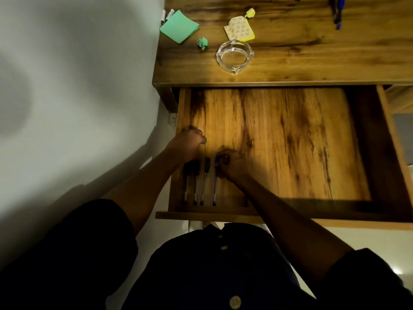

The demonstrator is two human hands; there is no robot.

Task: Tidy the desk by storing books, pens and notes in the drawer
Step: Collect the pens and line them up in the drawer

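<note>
left hand point(187, 145) curled above the row of pens point(196, 184) in the drawer point(290, 142), can't tell if it holds anything. right hand point(232, 165), nearer, pinches the fourth pen point(215, 186) by its far cap, barrel pointing back toward the person.

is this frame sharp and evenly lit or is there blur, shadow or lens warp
Head view: uneven warm light, bright on the desk top and drawer, deep shadow along the drawer's right side and on the shirt; the left hand, right hand and pens look dim and slightly soft; small glints on the glass ashtray; the wide-angle lens stretches the arms toward the bottom edge.
</note>
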